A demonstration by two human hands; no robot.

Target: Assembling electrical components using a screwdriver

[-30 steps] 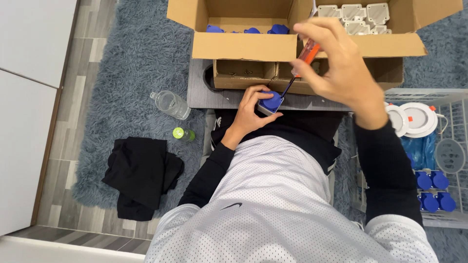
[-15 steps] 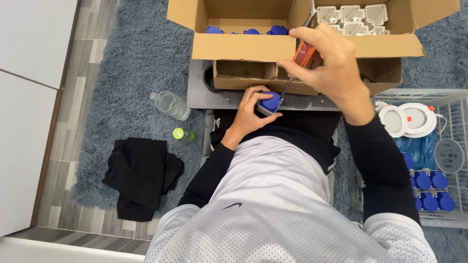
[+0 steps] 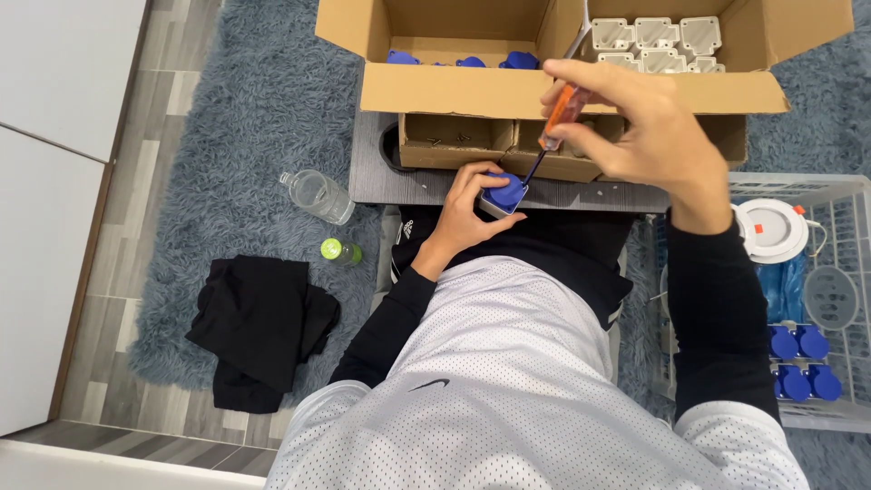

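Observation:
My left hand grips a small blue-capped grey part at the front edge of a low grey table. My right hand holds an orange-handled screwdriver tilted down, its tip resting on the blue cap. Just behind, a small cardboard tray holds tiny screws. A large open cardboard box beyond it contains blue parts on the left and several grey housings on the right.
A clear plastic bottle lies on the grey-blue shag rug with its green cap beside it. A black garment is bunched on the rug. A white wire basket at right holds blue caps and a round white fixture.
My right hand with the screwdriver has turned slightly and shifted a little to the left above the part. The left hand keeps its hold in the same place.

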